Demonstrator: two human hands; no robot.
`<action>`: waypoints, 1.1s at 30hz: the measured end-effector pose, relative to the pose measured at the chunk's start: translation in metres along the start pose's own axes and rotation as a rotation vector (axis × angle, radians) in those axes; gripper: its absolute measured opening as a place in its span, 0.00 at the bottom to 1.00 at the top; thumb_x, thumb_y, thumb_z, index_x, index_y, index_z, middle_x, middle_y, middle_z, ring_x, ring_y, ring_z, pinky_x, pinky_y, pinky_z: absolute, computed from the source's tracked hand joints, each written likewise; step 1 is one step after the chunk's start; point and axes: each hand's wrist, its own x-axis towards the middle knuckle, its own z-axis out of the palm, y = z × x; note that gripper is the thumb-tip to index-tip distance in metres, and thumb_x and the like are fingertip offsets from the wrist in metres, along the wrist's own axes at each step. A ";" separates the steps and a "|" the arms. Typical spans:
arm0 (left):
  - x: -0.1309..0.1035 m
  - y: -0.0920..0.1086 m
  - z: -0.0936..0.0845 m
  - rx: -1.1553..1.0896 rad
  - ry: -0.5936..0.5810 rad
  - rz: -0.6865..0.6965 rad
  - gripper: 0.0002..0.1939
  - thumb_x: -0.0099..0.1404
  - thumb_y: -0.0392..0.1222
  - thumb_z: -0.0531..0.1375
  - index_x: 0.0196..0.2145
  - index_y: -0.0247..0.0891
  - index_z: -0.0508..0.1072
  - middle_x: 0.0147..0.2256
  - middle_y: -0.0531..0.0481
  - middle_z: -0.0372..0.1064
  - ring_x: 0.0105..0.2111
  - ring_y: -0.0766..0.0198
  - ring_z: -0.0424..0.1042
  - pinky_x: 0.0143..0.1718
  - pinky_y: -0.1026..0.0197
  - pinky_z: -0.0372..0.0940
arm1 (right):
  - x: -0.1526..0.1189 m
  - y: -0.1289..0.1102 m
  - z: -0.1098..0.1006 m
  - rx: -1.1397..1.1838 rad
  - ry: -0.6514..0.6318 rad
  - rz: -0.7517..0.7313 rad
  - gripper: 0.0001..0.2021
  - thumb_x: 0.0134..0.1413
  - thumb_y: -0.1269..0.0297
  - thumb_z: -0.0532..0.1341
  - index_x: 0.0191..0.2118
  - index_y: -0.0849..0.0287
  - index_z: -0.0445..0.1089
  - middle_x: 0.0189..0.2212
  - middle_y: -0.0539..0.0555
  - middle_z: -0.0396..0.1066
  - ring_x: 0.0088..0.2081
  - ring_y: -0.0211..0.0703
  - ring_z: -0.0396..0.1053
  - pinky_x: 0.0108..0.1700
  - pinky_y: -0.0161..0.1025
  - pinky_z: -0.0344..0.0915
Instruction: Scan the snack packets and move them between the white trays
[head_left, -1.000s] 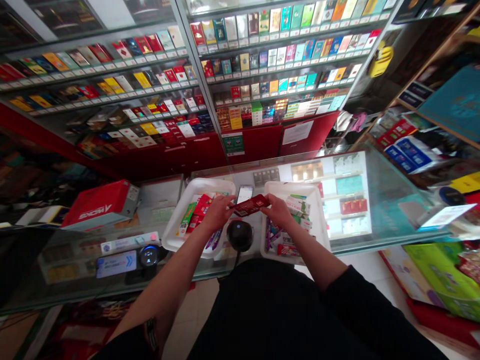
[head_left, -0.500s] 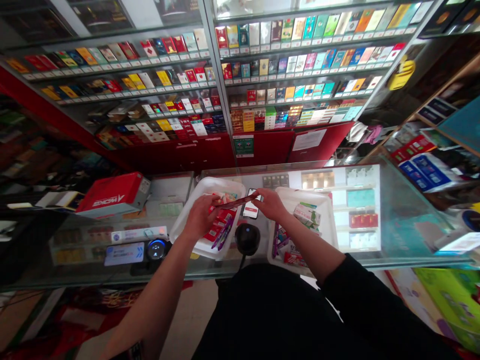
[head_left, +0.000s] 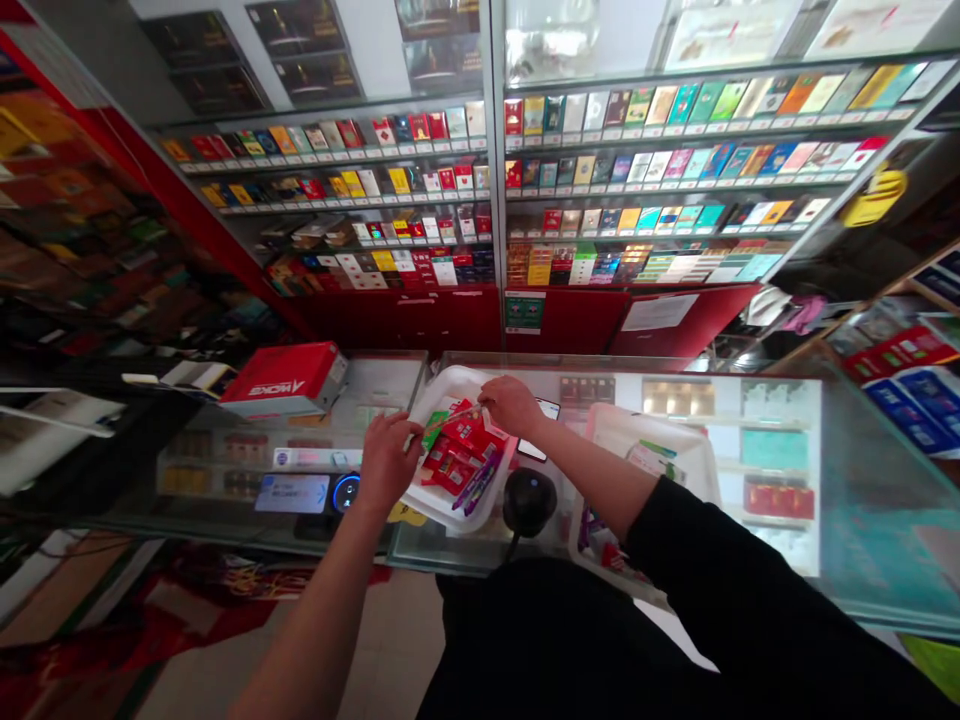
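A thin, narrow strip-like packet [head_left: 450, 418] stretches between my two hands, seen nearly edge-on; its print cannot be read. My left hand [head_left: 388, 462] pinches its left end at the left rim of a white plastic tray [head_left: 459, 375]. Over that tray's far right side, my right hand [head_left: 513, 406] pinches the other end. Below lie red packets [head_left: 454, 465], a green packet [head_left: 435, 428] and purple wrapped sticks [head_left: 480, 485]. A phone [head_left: 534, 448] lies partly under my right wrist. Under my right forearm stands a second white tray [head_left: 694, 455] with more packets, partly hidden.
A black scanner-like device [head_left: 529, 500] stands between the trays near the counter's front edge. Left on the glass counter are a red box [head_left: 283, 380] and a device with a blue-lit ring [head_left: 346, 492]. Beyond rise shelves of small boxes [head_left: 577, 265].
Both hands have shifted left relative to the trays, the right one now over the left tray. The packet, earlier broad and reddish-brown, now looks thinner. The camera view has turned left.
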 end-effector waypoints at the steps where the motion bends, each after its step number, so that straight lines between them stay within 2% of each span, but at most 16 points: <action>1: -0.003 -0.002 0.001 0.022 0.008 -0.011 0.05 0.67 0.37 0.60 0.38 0.43 0.76 0.41 0.46 0.78 0.54 0.50 0.73 0.67 0.41 0.55 | 0.005 -0.003 0.001 -0.027 -0.024 -0.019 0.13 0.63 0.74 0.58 0.42 0.59 0.81 0.42 0.58 0.79 0.49 0.48 0.72 0.58 0.43 0.59; 4: -0.010 -0.006 0.005 0.089 0.003 -0.048 0.07 0.68 0.38 0.58 0.38 0.44 0.77 0.39 0.46 0.79 0.54 0.48 0.73 0.67 0.38 0.54 | 0.014 -0.010 0.006 -0.118 -0.087 -0.038 0.13 0.64 0.72 0.57 0.44 0.60 0.80 0.43 0.60 0.79 0.49 0.49 0.72 0.57 0.43 0.60; 8: -0.022 -0.007 0.018 0.134 -0.099 -0.036 0.08 0.68 0.38 0.59 0.37 0.44 0.79 0.39 0.45 0.80 0.54 0.45 0.73 0.66 0.33 0.53 | 0.016 -0.016 0.016 -0.184 -0.154 0.037 0.12 0.64 0.69 0.59 0.47 0.60 0.79 0.47 0.62 0.78 0.50 0.51 0.73 0.53 0.42 0.63; 11: -0.029 -0.006 0.027 0.117 -0.133 -0.034 0.08 0.68 0.39 0.59 0.37 0.45 0.79 0.40 0.45 0.81 0.53 0.45 0.74 0.65 0.32 0.54 | 0.013 -0.017 0.020 -0.169 -0.171 0.085 0.12 0.63 0.68 0.60 0.48 0.59 0.79 0.48 0.62 0.78 0.50 0.52 0.74 0.53 0.42 0.65; 18: -0.028 0.005 0.029 0.004 -0.108 -0.033 0.07 0.67 0.41 0.60 0.39 0.44 0.79 0.44 0.42 0.80 0.48 0.48 0.77 0.64 0.36 0.59 | -0.003 -0.011 0.009 -0.124 -0.175 0.113 0.11 0.63 0.68 0.60 0.44 0.58 0.80 0.45 0.61 0.80 0.51 0.51 0.74 0.56 0.43 0.65; 21: -0.021 0.017 0.027 -0.037 -0.100 -0.026 0.10 0.69 0.42 0.58 0.42 0.44 0.79 0.44 0.43 0.80 0.48 0.49 0.77 0.63 0.37 0.60 | -0.013 -0.008 0.003 -0.105 -0.133 0.119 0.12 0.62 0.69 0.59 0.44 0.58 0.80 0.46 0.61 0.80 0.51 0.51 0.73 0.57 0.44 0.64; 25: -0.006 0.039 0.024 -0.080 -0.130 0.018 0.10 0.69 0.42 0.57 0.43 0.45 0.78 0.43 0.45 0.80 0.45 0.51 0.77 0.61 0.41 0.63 | -0.032 -0.002 -0.004 -0.059 -0.065 0.156 0.11 0.64 0.66 0.59 0.45 0.58 0.80 0.45 0.61 0.80 0.51 0.51 0.73 0.56 0.44 0.64; 33: 0.025 0.094 0.027 -0.112 -0.166 0.131 0.09 0.70 0.43 0.57 0.38 0.44 0.77 0.39 0.44 0.78 0.44 0.50 0.75 0.55 0.44 0.67 | -0.086 0.014 -0.023 -0.006 0.080 0.261 0.11 0.61 0.70 0.61 0.45 0.59 0.79 0.45 0.60 0.79 0.50 0.50 0.73 0.56 0.43 0.63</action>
